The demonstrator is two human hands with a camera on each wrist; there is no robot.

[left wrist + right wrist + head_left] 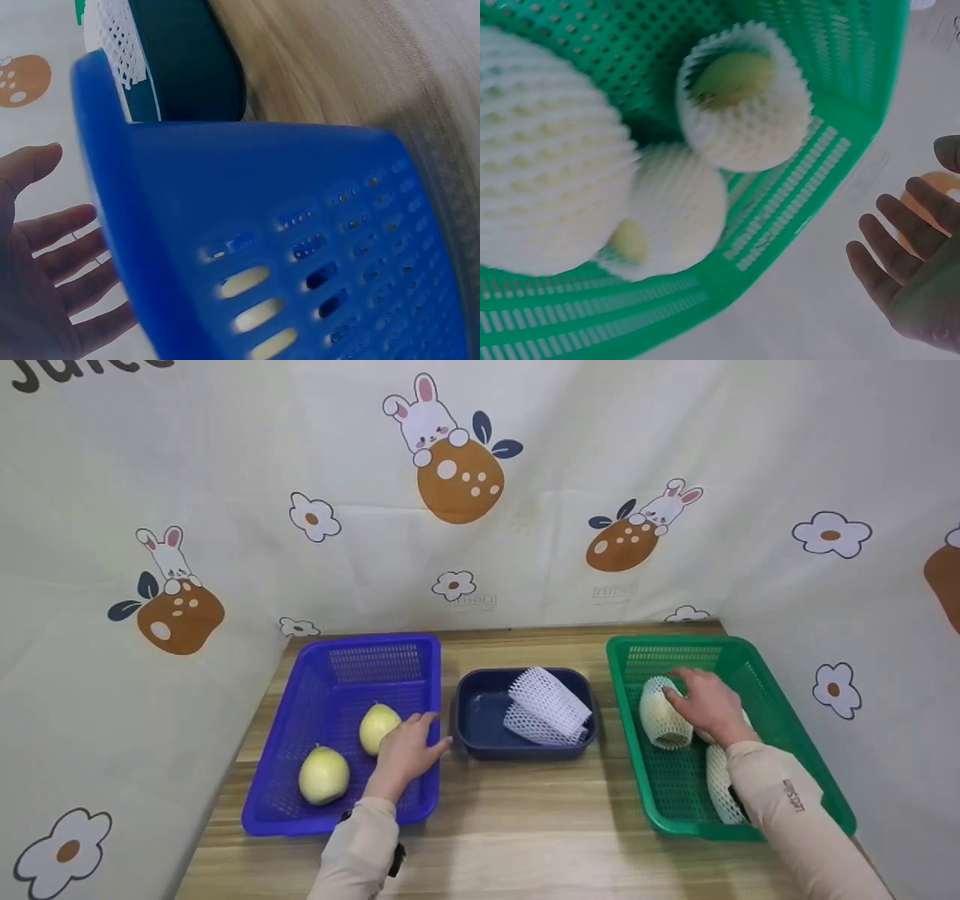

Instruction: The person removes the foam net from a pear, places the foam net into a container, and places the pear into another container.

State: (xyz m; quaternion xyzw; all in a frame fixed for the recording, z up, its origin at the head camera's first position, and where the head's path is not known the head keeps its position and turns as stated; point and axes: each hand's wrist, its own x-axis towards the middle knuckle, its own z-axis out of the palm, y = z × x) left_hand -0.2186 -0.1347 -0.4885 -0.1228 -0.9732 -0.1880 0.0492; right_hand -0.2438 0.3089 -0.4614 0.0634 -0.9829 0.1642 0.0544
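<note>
My left hand (pixel 405 754) hovers over the right side of the blue basket (pixel 259 791), fingers spread with nothing in them. Two bare yellow pears lie in that basket: one pear (pixel 377 726) partly behind the hand, another pear (pixel 324 775) nearer the front. Over the green basket (pixel 806 765), my right hand (pixel 709 705) is held with relaxed, empty fingers, its thumb beside a foam-netted pear (pixel 666 720). A second netted pear (pixel 721 787) lies partly under the forearm, and a third netted pear (pixel 671 214) is mostly hidden by the hand in the head view.
Between the baskets stands a small dark blue bin (pixel 480 724) with white foam net sleeves (pixel 551 701) heaped at its right side. All sit on a wood-grain table (pixel 517 817). A printed cloth (pixel 360 562) hangs behind and along both sides.
</note>
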